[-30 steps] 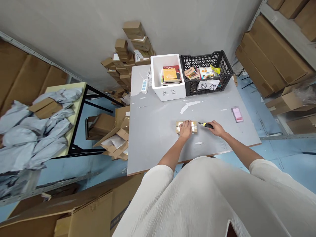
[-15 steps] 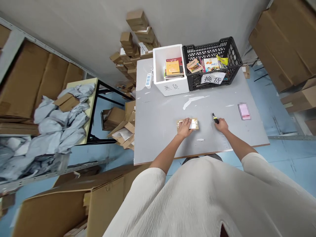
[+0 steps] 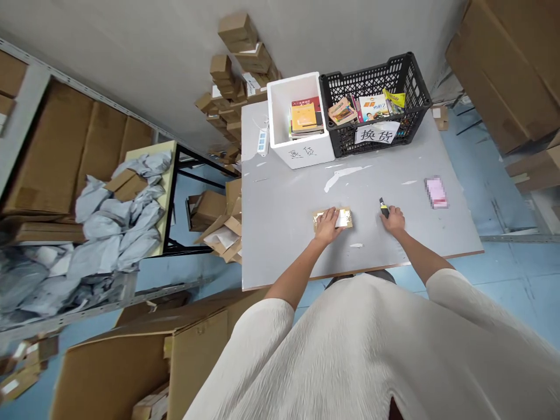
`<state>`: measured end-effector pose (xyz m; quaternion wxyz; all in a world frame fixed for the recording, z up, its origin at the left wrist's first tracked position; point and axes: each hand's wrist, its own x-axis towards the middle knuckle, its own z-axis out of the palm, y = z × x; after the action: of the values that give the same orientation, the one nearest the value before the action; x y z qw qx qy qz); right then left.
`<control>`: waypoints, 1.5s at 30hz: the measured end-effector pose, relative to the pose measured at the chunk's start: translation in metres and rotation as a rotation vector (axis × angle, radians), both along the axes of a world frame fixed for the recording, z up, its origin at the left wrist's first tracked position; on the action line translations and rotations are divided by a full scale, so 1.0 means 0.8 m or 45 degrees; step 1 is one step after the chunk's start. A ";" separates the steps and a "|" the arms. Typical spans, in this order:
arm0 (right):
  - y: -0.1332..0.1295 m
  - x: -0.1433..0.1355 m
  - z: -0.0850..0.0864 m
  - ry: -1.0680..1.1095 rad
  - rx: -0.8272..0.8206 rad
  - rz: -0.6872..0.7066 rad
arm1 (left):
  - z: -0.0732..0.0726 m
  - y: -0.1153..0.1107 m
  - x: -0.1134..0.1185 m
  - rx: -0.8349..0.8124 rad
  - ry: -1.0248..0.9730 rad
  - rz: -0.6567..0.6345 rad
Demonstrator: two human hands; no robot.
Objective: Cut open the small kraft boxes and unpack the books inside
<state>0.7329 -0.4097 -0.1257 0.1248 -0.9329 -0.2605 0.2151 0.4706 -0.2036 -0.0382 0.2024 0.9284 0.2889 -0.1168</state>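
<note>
A small brown cardboard parcel with a white label and shiny tape lies flat on the grey table. My left hand spans it from above, with fingertips at the far edge and thumb near the close edge. Part of the parcel is hidden under that hand. To the right, my right hand is wrapped round a black-and-yellow box cutter. The cutter's tip points away from me, just above the tabletop or touching it; I cannot tell which. A gap of bare table separates cutter and parcel.
At the table's back stand a white foam box and a black plastic crate, both holding books. A power strip lies left of them, a pink blurred item at right. Grey bags and cartons crowd the left.
The camera view has shifted slightly. My right hand has tilted the box cutter a little more upright in view. My left hand stays on the parcel.
</note>
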 end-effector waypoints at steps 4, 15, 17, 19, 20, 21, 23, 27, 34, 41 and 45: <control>0.018 -0.013 0.028 0.090 0.183 0.156 | 0.003 0.001 -0.003 -0.012 -0.061 -0.018; 0.091 -0.084 0.095 0.388 0.489 0.512 | 0.005 0.030 -0.059 0.049 -0.159 0.345; 0.094 -0.092 0.100 0.380 0.477 0.538 | 0.001 0.033 -0.065 0.009 -0.162 0.422; 0.095 -0.097 0.104 0.366 0.462 0.553 | -0.003 0.034 -0.068 -0.023 -0.178 0.452; 0.095 -0.099 0.107 0.356 0.460 0.552 | -0.005 0.034 -0.069 -0.030 -0.196 0.448; 0.095 -0.100 0.109 0.343 0.462 0.543 | -0.006 0.034 -0.069 -0.033 -0.222 0.436; 0.096 -0.102 0.115 0.320 0.483 0.505 | -0.010 0.033 -0.069 -0.034 -0.288 0.411; 0.102 -0.104 0.124 0.293 0.536 0.402 | -0.016 0.033 -0.072 -0.083 -0.424 0.366; 0.124 -0.097 0.113 0.143 0.464 0.626 | -0.025 0.047 -0.075 -0.174 -0.450 0.301; 0.142 -0.081 0.105 0.189 0.205 0.650 | -0.020 0.052 -0.082 -0.180 -0.422 0.221; 0.144 -0.074 0.113 0.283 0.237 0.616 | -0.009 0.044 -0.087 -0.123 -0.509 0.258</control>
<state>0.6737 -0.2942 -0.0355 0.1828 -0.7989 -0.4789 0.3147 0.4013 -0.1685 -0.0458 0.3104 0.8886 0.3290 0.0766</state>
